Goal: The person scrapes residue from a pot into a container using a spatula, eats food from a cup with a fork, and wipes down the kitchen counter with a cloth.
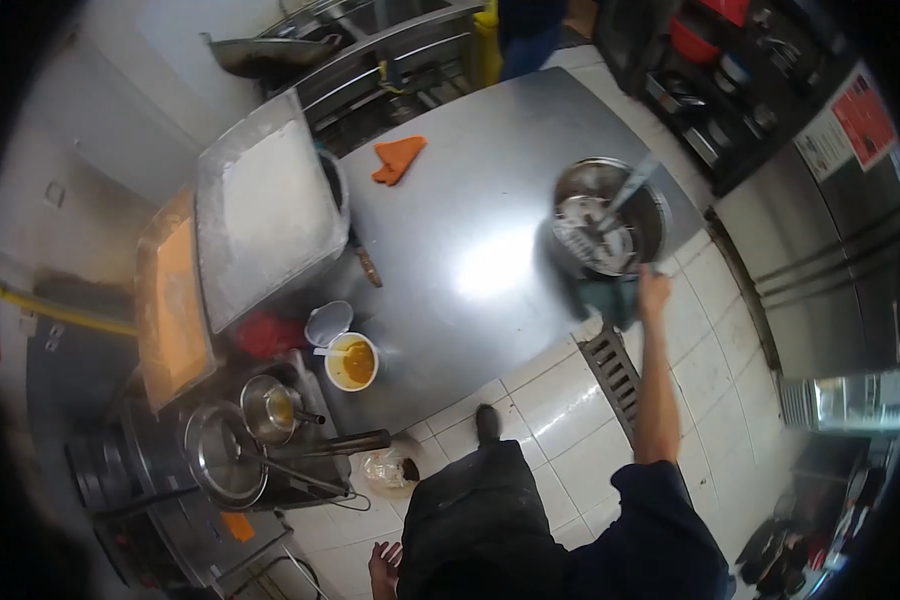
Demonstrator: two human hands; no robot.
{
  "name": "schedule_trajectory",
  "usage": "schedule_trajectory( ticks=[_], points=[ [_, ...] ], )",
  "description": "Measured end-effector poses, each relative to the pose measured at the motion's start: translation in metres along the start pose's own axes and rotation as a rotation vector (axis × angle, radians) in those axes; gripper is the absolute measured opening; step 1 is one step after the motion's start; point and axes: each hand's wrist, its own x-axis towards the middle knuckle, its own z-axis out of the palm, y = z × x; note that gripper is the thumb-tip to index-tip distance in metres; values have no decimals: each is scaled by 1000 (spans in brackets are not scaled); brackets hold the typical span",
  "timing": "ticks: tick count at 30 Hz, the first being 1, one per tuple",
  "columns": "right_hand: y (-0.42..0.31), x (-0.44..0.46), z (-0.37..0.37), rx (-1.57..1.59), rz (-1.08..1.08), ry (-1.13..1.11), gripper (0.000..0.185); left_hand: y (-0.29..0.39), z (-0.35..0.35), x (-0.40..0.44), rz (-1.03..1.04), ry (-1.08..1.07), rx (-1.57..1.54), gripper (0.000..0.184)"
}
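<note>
While our left grip (386,562) hangs with fingers loosely spread at the frame's bottom, our right grip (655,288), right of centre, clutches a dark green cloth (610,298) against the metal pot (589,179), upper right on the desk (460,205).

Navy short-slv top (660,535), blk lower garment (480,510), dk shoe (487,426)

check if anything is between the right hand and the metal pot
Nothing clearly blocks it: the right hand is at the near side of the metal pot. What looks like a dark green cloth hangs there too; blur hides whether any lies between hand and pot.
</note>
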Motion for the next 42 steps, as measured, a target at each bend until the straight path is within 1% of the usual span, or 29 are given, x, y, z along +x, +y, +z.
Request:
schedule_trajectory(
  ticks=[1, 2, 3, 4, 6, 7, 10, 14, 15, 16, 17, 18, 19, 20, 21, 22, 23, 24, 25, 26, 29, 31, 34, 35, 36, 38, 39, 40, 42],
  points=[
    [-2, -23, 8, 21, 32, -13, 51, 1, 0, 3, 25, -55, 5, 50],
    [-19, -56, 2, 91, 73, 20, 49, 4, 1, 3, 14, -72, 37, 50],
    [-36, -86, -2, 165, 110, 52, 48, 7, 5, 3, 20, -68, 7, 51],
    [-38, -105, 7, 157, 99, 74, 40, 10, 8, 3, 31, -60, -30, 51],
    [-67, -147, -5, 377, 135, 19, 34, 11, 8, 7, 38, -77, -28, 52],
    [-69, -161, 5, 407, 150, 20, 33, 11, 5, 7, 43, -83, -46, 52],
    [-75, -189, 25, 442, 160, -44, 33, 15, 4, 3, 83, -99, -3, 51],
    [-88, -207, 21, 446, 134, -120, 33, 8, -4, 7, 94, -56, -72, 51],
    [-76, -208, 34, 509, 97, -156, 35, 3, -8, 9, 99, -67, -61, 51],
    [-82, -211, 19, 469, 126, -242, 37, -3, -16, 6, 104, -71, -53, 52],
    [-71, -213, 16, 561, 108, -336, 38, -11, -19, 0, 95, -44, -46, 53],
    [-62, -217, 16, 697, 163, -412, 35, -19, -22, -4, 84, -23, -36, 54],
    [-48, -221, 17, 942, 218, -524, 31, -30, -25, -9, 84, 7, -4, 53],
    [-44, -224, 0, 1233, 462, -810, 30, -39, -23, -19, 83, 30, -49, 53],
    [-33, -231, -8, 1473, 593, -951, 39, -47, -16, -31, 22, 85, 38, 50],
    [-15, -236, -12, 1448, 669, -973, 39, -58, -17, -40, -40, 137, 119, 47],
    [-11, -249, -26, 1519, 747, -997, 43, -162, -87, 54, 258, -316, -181, 47],
    [-4, -263, -37, 1522, 692, -978, 47, -163, -89, 38, 167, -201, -141, 47],
    [3, -282, -43, 1559, 565, -1044, 48, -166, -85, 26, 36, -132, -165, 48],
    [54, -288, -12, 1606, 581, -1109, 48, -172, -88, 22, -2, -131, -231, 48],
    [33, -367, -46, 1607, 617, -1246, 48, -187, -110, 19, -65, -170, -436, 49],
    [17, -428, -56, 1581, 660, -1377, 48, -189, -129, 14, -91, -194, -537, 50],
    [-14, -524, -54, 1505, 692, -1617, 48, -182, -166, -11, -62, -123, -500, 51],
    [-27, -559, -50, 1469, 700, -1703, 49, -187, -185, -15, -54, -54, -392, 53],
    [-40, -596, -46, 1433, 709, -1789, 49, -201, -208, -9, -45, -30, -457, 53],
    [-67, -671, -44, 1332, 728, -1952, 49, -235, -246, -4, 65, 61, -600, 58],
    [-82, -708, -44, 1277, 731, -2038, 49, -229, -263, -20, 78, 108, -718, 60],
    [-93, -746, -46, 1221, 742, -2122, 49, -241, -283, -22, 86, 132, -780, 60],
    [-116, -817, -53, 1105, 750, -2276, 49, -265, -317, -25, 384, 106, -964, 59]
  ],
)
